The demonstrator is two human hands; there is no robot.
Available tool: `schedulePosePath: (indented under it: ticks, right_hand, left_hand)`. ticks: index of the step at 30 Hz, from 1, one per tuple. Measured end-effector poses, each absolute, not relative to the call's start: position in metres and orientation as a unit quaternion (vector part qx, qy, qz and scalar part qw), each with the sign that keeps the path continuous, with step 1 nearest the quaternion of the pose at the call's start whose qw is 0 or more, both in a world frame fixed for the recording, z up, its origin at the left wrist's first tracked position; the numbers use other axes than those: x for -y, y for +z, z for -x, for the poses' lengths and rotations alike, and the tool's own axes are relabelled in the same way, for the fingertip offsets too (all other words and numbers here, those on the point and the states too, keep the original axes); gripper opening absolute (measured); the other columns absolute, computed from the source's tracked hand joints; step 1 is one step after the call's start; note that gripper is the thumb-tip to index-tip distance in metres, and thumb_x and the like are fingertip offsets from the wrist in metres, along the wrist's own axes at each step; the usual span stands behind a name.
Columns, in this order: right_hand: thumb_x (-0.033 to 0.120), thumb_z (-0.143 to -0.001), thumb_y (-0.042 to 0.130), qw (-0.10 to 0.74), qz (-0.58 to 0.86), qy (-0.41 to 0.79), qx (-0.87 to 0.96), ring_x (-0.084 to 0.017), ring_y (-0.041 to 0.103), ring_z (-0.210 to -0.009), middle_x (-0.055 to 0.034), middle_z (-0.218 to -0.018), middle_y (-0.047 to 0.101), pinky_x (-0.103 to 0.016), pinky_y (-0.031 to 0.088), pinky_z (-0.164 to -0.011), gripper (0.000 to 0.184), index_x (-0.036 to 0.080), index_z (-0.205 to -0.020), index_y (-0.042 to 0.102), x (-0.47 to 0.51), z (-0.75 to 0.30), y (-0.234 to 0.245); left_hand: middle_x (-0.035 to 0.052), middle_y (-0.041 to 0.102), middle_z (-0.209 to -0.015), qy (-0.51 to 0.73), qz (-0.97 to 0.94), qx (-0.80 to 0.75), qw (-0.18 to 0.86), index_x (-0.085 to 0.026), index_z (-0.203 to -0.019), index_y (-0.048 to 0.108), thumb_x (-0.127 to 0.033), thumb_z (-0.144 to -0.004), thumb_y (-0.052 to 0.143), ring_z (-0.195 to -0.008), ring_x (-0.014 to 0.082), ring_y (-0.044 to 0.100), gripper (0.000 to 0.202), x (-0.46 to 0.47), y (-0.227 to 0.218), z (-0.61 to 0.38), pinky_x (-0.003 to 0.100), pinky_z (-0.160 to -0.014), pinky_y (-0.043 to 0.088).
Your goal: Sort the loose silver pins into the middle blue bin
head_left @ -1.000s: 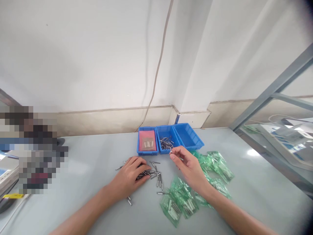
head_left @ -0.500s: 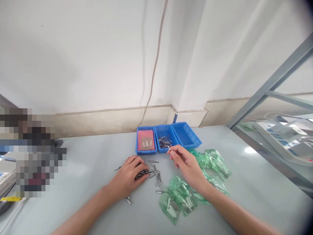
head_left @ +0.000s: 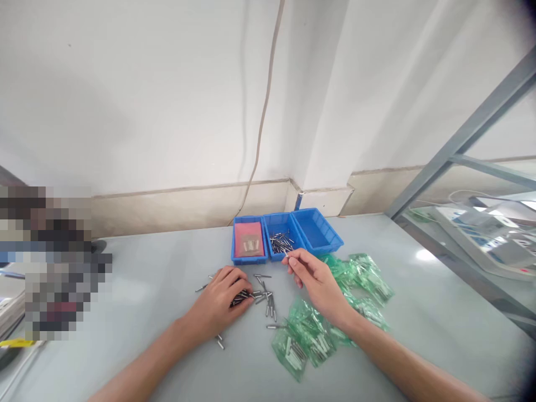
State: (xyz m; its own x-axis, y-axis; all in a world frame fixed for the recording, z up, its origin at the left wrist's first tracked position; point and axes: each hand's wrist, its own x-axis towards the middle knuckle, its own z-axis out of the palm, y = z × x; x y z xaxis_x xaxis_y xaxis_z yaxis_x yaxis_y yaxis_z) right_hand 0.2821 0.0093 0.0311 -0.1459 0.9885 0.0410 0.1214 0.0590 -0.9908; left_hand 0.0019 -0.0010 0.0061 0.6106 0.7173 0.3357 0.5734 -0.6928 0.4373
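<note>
My left hand point(head_left: 224, 290) lies on the table, its fingers curled around a pile of slim metal pins point(head_left: 242, 297). Part of that pile is hidden under the palm. Loose pins point(head_left: 269, 297) are scattered just right of the fingers. Thumb and fingers of my right hand point(head_left: 314, 276) pinch one small metal pin point(head_left: 286, 254) at the near edge of the middle blue bin point(head_left: 299, 237), which holds many similar pins point(head_left: 280, 242). Below and beside my right wrist lie green plastic bags point(head_left: 307, 329) with pins and pale pieces inside.
The left blue bin point(head_left: 250, 261) holds a pink sheet point(head_left: 247, 230) and a small bag of pieces. A third blue bin point(head_left: 318, 231) stands to the right. A wall is behind the grey table point(head_left: 167, 262). A metal frame point(head_left: 452, 145) rises at right. Pixelated equipment sits far left.
The view has shifted slightly. My right hand has barely moved and the pin in its fingertips shows a little more. My left hand stays on the pile.
</note>
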Motion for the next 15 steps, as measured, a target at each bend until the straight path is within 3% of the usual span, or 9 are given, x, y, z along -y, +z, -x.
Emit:
schedulePosePath:
  ticks: [15]
  right_hand:
    - [0.059,-0.106,0.058,0.439,0.479,0.494,0.578,-0.016,0.05,-0.067,-0.0023,-0.094,0.065,-0.031,0.043,-0.06,0.035,0.026,-0.106,0.069,-0.0084,-0.2799,0.0279]
  left_hand:
    - [0.0069,0.069,-0.113,0.264,-0.886,-0.352,0.147,-0.021,-0.109,0.068,-0.021,-0.106,0.068,-0.112,0.0248,0.062,0.003,0.0,0.0031,-0.0019,0.04,-0.1,0.052]
